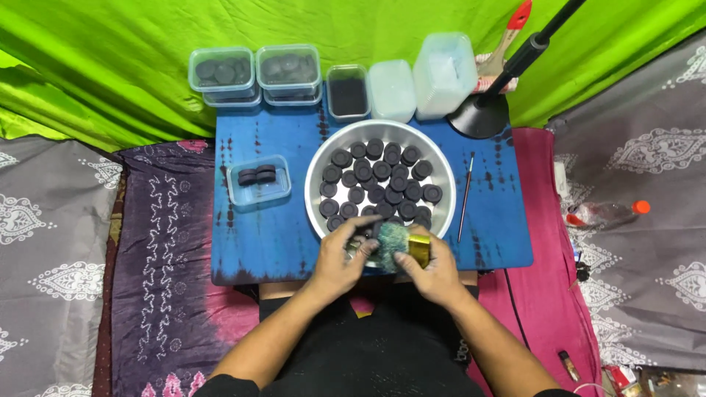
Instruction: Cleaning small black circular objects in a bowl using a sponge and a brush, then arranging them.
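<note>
A round metal bowl (318, 167) sits on a small blue table (279, 235) and holds several black round discs (379, 179). Both hands meet at the bowl's near rim. My left hand (340, 257) pinches a small black disc with its fingertips. My right hand (432, 270) grips a thick brush with a gold ferrule and dark greenish bristles (394, 240). The bristles rest against the piece in my left hand.
A clear tub (259, 191) with a few discs stands left of the bowl. Several lidded containers (287, 72) line the table's far edge. A thin brush (465, 197) lies right of the bowl, near a black lamp base (479, 117). A plastic bottle (604, 213) lies on the floor at right.
</note>
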